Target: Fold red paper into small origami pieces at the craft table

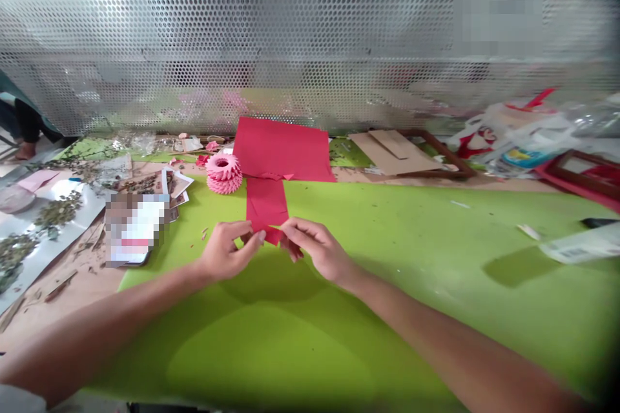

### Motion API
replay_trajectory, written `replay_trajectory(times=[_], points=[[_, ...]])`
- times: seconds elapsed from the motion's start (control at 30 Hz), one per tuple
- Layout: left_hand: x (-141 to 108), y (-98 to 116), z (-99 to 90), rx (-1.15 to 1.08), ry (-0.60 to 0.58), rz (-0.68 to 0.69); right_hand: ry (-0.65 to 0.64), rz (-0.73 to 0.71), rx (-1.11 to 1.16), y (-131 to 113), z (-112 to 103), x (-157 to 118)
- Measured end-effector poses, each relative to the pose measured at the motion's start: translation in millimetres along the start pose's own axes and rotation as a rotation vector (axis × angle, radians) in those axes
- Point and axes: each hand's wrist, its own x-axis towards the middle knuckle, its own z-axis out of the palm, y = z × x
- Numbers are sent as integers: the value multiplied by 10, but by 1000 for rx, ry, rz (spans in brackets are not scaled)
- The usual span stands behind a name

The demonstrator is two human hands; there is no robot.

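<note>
A strip of red paper point(266, 203) lies on the green mat point(300, 335) and runs toward me from a larger red paper sheet point(282, 150). My left hand point(227, 250) and my right hand point(314, 248) pinch the near end of the strip between fingers and thumbs. That end looks folded or bent, and my fingers partly hide it. Left of the strip stands a pink stacked ring of folded paper pieces point(224, 173). Small pink scraps point(204, 233) lie near my left hand.
A perforated metal screen point(310, 32) rises behind the table. Brown cardboard point(394, 153) and wooden frames point(578, 177) sit at the back right beside plastic bags point(513, 135). Dried leaves on a white sheet point(53, 219) and a blurred packet point(133, 230) lie left.
</note>
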Motion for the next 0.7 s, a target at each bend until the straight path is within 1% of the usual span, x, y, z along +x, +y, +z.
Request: replay_trajectory(times=[0.07, 0.17, 0.43, 0.7], points=[[-3, 27, 8, -27, 13, -16, -20, 1, 70, 4, 11, 7], [-11, 46, 11, -26, 25, -16, -36, -18, 95, 21, 21, 17], [-28, 51, 30, 37, 20, 67, -44, -19, -30, 23, 36, -9], [-29, 54, 33, 68, 8, 127, 22, -54, -159, 7, 46, -16]])
